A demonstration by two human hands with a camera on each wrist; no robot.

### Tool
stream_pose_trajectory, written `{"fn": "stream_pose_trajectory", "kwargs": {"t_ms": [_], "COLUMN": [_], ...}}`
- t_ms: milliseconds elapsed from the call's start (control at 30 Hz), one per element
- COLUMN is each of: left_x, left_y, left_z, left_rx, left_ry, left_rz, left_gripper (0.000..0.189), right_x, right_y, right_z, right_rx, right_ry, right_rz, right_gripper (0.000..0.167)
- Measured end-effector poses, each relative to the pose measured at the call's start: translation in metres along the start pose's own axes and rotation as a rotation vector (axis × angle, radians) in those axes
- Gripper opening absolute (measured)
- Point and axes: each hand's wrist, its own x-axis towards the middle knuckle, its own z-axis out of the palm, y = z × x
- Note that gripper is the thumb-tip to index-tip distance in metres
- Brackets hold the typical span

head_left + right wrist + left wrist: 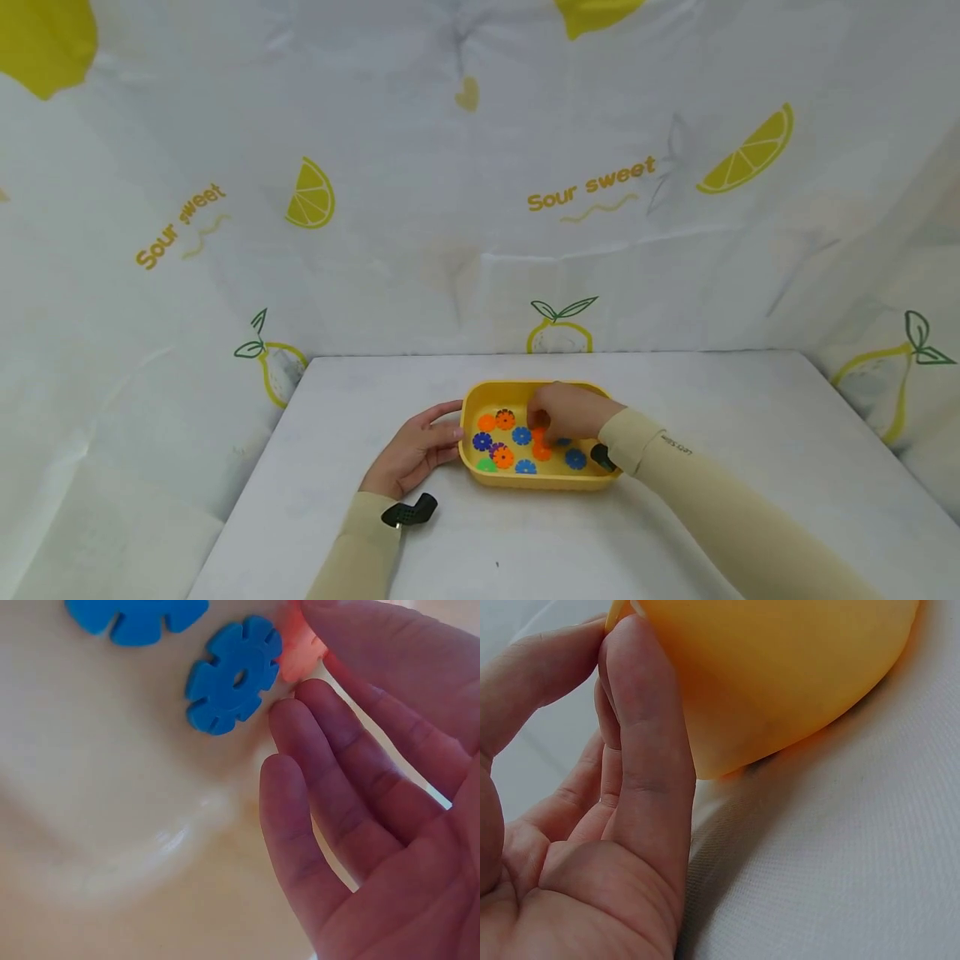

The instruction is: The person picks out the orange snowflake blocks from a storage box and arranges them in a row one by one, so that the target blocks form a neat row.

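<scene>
A shallow yellow tray [540, 482] with rounded corners sits on the table. My left hand [416, 446] is at its left end, thumb and fingers pinching the rim, as the wall of the tray [795, 667] shows in the left wrist view. Inside the tray, my right hand [573, 410] reaches down from the right. Its thumb and forefinger pinch an orange notched disc [300, 646], partly hidden by the fingers, while the other fingers are loosely bent. Beside the fingertips lies a blue notched disc [236, 675], with another blue disc [139, 616] at the upper edge.
Several loose discs lie in the tray's left half, among them a dark blue disc [482, 442], an orange disc [503, 457] and a green disc [487, 465]. The white tabletop [360, 392] ends at a lemon-print cloth [420, 283] hanging behind it.
</scene>
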Motion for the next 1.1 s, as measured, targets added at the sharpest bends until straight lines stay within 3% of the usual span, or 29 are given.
{"fn": "stream_pose_trajectory", "kwargs": {"t_ms": [267, 533, 833, 1100], "left_x": [0.000, 0.001, 0.002, 0.001], "left_y": [0.001, 0.000, -0.003, -0.005], "left_z": [0.002, 0.002, 0.002, 0.001], "left_rx": [0.000, 0.002, 0.026, 0.026], "left_ry": [-0.015, -0.006, -0.005, 0.023], "left_rz": [0.004, -0.004, 0.002, -0.003], "left_gripper": [0.065, 0.063, 0.067, 0.068], "right_x": [-0.003, -0.015, -0.032, -0.053], "right_y": [-0.001, 0.002, 0.007, 0.022], "right_z": [-0.002, -0.012, -0.024, -0.031], "right_rx": [0.028, 0.151, 0.157, 0.221], "right_ry": [0.001, 0.030, 0.039, 0.128], "right_rz": [0.001, 0.015, 0.013, -0.018], "right_gripper": [0.016, 0.018, 0.017, 0.023]}}
